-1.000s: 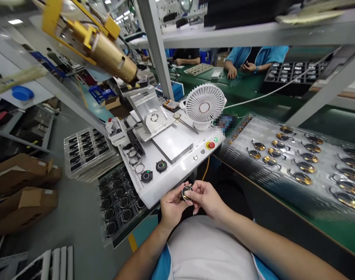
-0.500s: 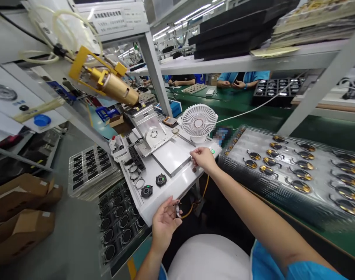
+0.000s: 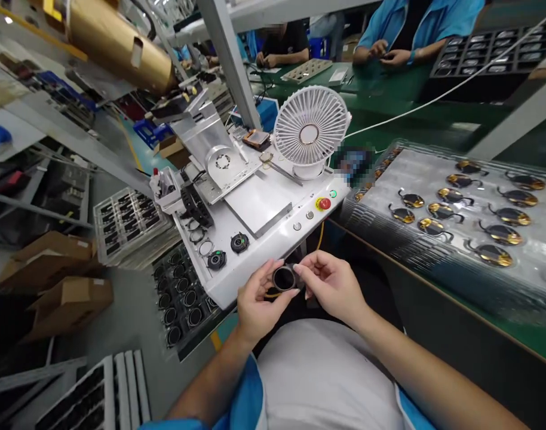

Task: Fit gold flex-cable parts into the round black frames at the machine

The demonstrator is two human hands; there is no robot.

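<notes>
In front of my waist, a round watch case (image 3: 283, 279) with a dark face and metallic rim is pinched by my left hand (image 3: 258, 303) along its left and lower edge. My right hand (image 3: 336, 285) is closed at the case's right side, thumb and fingertips on its edge. Whether a small part sits between those right fingertips is hidden. Beyond both hands, two black watch bodies (image 3: 239, 242) with green glints lie on the white machine base, beside thin rings (image 3: 205, 248).
The base carries a metal fixture (image 3: 221, 161), a white fan (image 3: 309, 132) and a red stop button (image 3: 324, 203). A brass cylinder (image 3: 120, 51) hangs upper left. Stacked trays of parts (image 3: 416, 239) stand right; a tray of round cases (image 3: 183, 301) lies left. Co-workers sit opposite.
My right hand has come from the machine's front edge to the watch case. My left hand has turned the case so its dark face shows. The view has tilted down.
</notes>
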